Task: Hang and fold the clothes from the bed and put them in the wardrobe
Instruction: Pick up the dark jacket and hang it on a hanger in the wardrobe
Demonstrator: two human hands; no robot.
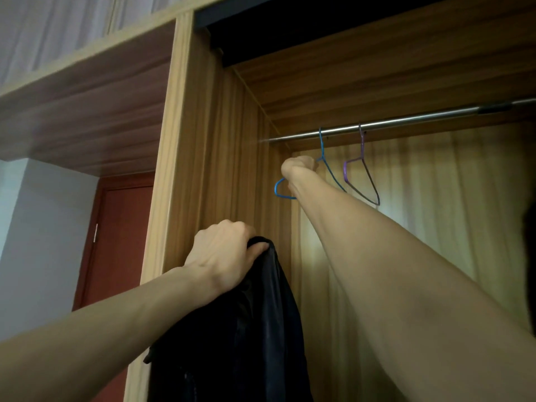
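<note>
Your right hand is up inside the wardrobe, closed round the left-hand wire hanger, which hooks over the rail near its left end. A second hanger hangs just to the right, apart from the first. Your left hand is lower and nearer you, before the wardrobe's left side panel, gripping the top of a garment that hangs below it. A door stands left of the wardrobe, farther back.
</note>
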